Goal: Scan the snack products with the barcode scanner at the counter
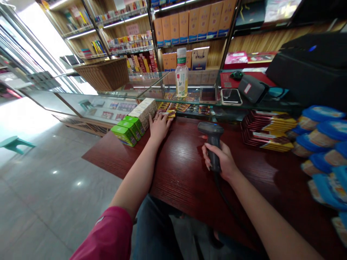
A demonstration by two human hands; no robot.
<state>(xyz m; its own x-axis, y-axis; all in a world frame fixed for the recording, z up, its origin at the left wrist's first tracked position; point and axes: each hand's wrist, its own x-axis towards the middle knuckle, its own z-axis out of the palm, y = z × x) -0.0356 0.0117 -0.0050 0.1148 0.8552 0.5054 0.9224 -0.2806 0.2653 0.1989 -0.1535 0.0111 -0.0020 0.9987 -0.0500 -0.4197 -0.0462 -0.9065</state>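
Observation:
My right hand [221, 160] is wrapped round the handle of a dark barcode scanner [211, 139], which stands upright over the dark wooden counter [184, 169] with its cable trailing back towards me. My left hand [159, 126] lies flat on the counter with fingers stretched out, touching small yellow and brown packets [168, 112] at the foot of the glass case. Just left of that hand lie cream cartons [145, 112] and green boxes [127, 130].
A glass display case [189, 95] carries a drink bottle [181, 72], a phone [231, 96] and a black device [252, 88]. Stacked brown packets [267, 131] and blue-capped snack bags [322, 144] crowd the right. Shelves of goods stand behind; a tiled floor lies left.

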